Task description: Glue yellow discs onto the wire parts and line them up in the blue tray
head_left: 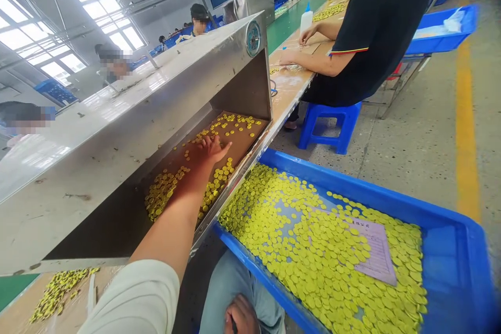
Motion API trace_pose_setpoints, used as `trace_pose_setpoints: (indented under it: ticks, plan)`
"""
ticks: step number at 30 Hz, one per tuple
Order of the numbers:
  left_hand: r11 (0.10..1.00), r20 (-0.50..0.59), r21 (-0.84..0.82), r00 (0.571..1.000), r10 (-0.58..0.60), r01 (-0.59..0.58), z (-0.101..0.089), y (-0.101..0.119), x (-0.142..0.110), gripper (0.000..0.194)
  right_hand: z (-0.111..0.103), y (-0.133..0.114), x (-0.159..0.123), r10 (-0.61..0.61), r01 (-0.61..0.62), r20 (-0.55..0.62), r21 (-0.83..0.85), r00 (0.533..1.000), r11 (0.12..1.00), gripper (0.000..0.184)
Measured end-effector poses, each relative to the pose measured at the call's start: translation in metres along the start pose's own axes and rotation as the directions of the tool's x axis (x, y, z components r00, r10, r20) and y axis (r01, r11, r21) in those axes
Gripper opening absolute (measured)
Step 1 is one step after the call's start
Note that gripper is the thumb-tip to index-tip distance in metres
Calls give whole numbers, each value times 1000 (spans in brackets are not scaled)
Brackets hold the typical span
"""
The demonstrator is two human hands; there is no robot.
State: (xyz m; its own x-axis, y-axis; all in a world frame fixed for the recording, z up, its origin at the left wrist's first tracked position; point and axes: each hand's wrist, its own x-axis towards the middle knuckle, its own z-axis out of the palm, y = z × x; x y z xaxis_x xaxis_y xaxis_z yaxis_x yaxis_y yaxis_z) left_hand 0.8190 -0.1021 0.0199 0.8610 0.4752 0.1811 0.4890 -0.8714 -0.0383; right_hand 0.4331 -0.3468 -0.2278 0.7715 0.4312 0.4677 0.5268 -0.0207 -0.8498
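Currently, your left hand [211,148] reaches palm down into the open front of a long brushed stainless-steel cabinet [97,130], its arm emerging from a white short sleeve [133,297]. Its fingers [203,141] are spread and released, gripping nothing visible, and the nearest of the round flat yellow discs [164,193] lie right at the fingertips. Those discs are scattered across the cabinet's brown floor, sparse toward the back and heaped more thickly on either side of your wrist, so the work in hand sits here, among them. Your right hand [238,315] rests curled on your thigh in pale blue jeans [223,282], with a slim dark object [234,326] at its lower edge; you cannot tell from this view whether it is gripped. To the right of the cabinet, a wide bright blue plastic tray [313,177] brims with similar yellow discs [313,250], and a lilac printed paper sheet [376,250] lies on top of them. Farther along, a co-worker [371,26] in a black shirt sits on a blue plastic stool [329,125], both hands at a tan table [289,94].
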Motion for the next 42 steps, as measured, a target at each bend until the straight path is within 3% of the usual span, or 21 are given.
trace_pose_setpoints:
  ticks: [8,23,36,42]
  plan:
    - [995,33,40,996,86,-87,-10,17,-4,43,0,-9,4,61,-61,-87,6,994,998,14]
    - [995,49,10,994,101,-102,-11,24,-12,51,-15,-23,11,106,-106,-5,14,994,994,16]
    - [997,77,-49,996,-51,55,-5,25,-13,43,-21,-33,16,129,-130,22,20,991,991,15]
    - [978,79,-180,992,-95,108,-24,27,-19,35,-25,-36,15,135,-135,33,7,990,991,17]
